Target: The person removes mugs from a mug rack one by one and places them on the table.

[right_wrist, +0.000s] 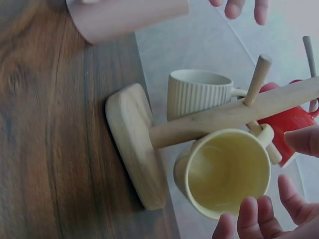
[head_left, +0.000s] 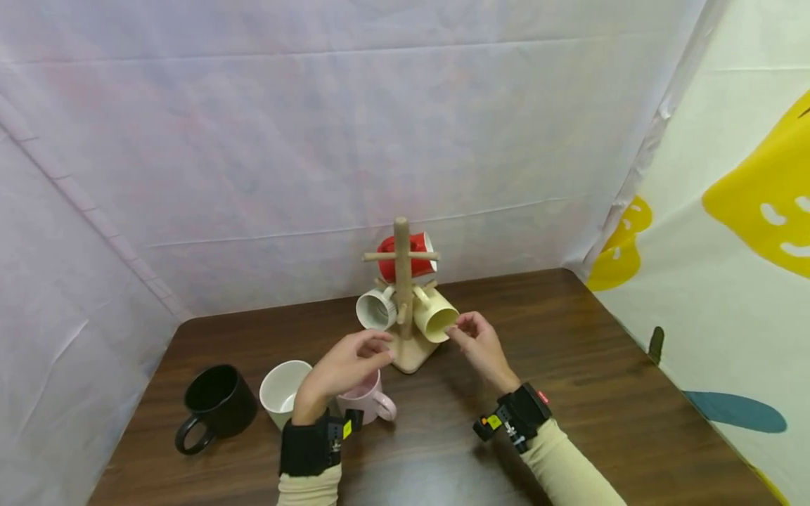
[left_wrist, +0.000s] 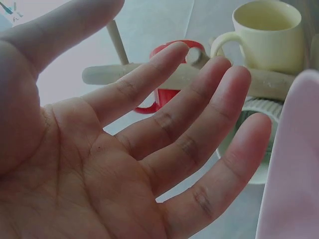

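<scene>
A pale yellow mug (head_left: pixel 436 316) hangs by its handle from a lower peg of the wooden mug tree (head_left: pixel 403 281). My right hand (head_left: pixel 481 348) is at its rim, thumb and fingers (right_wrist: pixel 247 219) apart and loosely bent. A ribbed white mug (right_wrist: pixel 199 94) hangs on the tree's other side, with a red mug (head_left: pixel 414 256) higher up at the back. My left hand (head_left: pixel 351 365) hovers palm down over the pink mug (head_left: pixel 373 404), fingers (left_wrist: pixel 199 144) spread and holding nothing. It partly hides that mug in the head view.
Left of the pink mug stand a white mug (head_left: pixel 285 386), partly behind my left wrist, and a black mug (head_left: pixel 221 400) with its handle toward me. The dark wooden table (head_left: pixel 601 393) meets a pale cloth wall (head_left: pixel 285 140) close behind the tree.
</scene>
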{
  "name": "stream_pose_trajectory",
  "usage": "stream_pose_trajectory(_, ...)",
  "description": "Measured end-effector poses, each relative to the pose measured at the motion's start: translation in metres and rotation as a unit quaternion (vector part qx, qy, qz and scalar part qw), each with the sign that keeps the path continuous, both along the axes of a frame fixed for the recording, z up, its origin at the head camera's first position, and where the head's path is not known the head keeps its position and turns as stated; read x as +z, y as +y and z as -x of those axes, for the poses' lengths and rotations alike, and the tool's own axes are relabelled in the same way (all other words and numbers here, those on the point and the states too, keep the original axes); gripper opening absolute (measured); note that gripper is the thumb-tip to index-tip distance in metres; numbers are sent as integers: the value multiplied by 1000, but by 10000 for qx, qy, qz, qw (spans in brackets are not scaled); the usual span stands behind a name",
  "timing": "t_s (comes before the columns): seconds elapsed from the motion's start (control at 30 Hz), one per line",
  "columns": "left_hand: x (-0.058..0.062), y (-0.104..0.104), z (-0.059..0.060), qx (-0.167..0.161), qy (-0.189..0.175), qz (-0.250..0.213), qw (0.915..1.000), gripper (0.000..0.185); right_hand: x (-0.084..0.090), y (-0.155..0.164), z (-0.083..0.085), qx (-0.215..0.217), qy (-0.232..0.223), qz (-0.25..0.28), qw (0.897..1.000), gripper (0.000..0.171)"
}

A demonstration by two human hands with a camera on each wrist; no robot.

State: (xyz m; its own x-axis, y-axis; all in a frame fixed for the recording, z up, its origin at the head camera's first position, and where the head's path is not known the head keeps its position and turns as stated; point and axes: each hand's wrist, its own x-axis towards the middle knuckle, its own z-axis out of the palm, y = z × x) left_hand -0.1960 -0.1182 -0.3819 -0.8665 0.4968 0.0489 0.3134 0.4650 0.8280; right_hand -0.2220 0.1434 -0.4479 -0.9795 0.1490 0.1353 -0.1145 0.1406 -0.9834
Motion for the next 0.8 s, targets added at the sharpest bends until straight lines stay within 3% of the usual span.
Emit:
stream_pose_trajectory(0.17,-2,7,1,-84,38,26,10000,33,-2,5,6,-117,185,-473,9986,32)
stream_pose_trajectory(0.43,0,18,-3,-219,15,35,9998,34,4,3,11,-177,86,-1245,9920,54)
stream_pose_trajectory(0.8,-4,30,-3,-354,-56,-151,9992,33,0,-15,16,-371,-109,-1782,9832,81)
